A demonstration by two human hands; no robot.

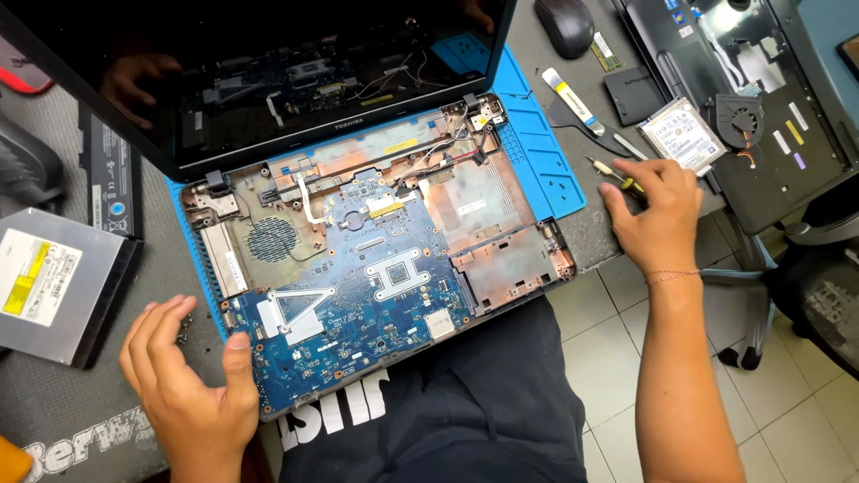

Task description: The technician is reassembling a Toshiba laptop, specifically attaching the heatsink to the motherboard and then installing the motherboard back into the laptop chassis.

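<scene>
An opened laptop (358,259) lies in front of me with its keyboard cover off, baring a blue circuit board (376,304) and a round fan grille (271,239). Its dark screen (259,72) stands tilted up at the back. My left hand (188,376) rests at the laptop's near left corner, thumb against the board's edge, fingers spread beside several small screws (185,329). My right hand (658,215) sits on the table's right edge, fingers curled over a yellow-handled screwdriver (617,174).
A blue work mat (537,152) lies under the laptop. Left: a silver optical drive (54,282) and a black battery (112,179). Right: a hard drive (684,134), black mouse (565,25), pry tool (573,103), another stripped laptop base (761,89), an office chair (805,277).
</scene>
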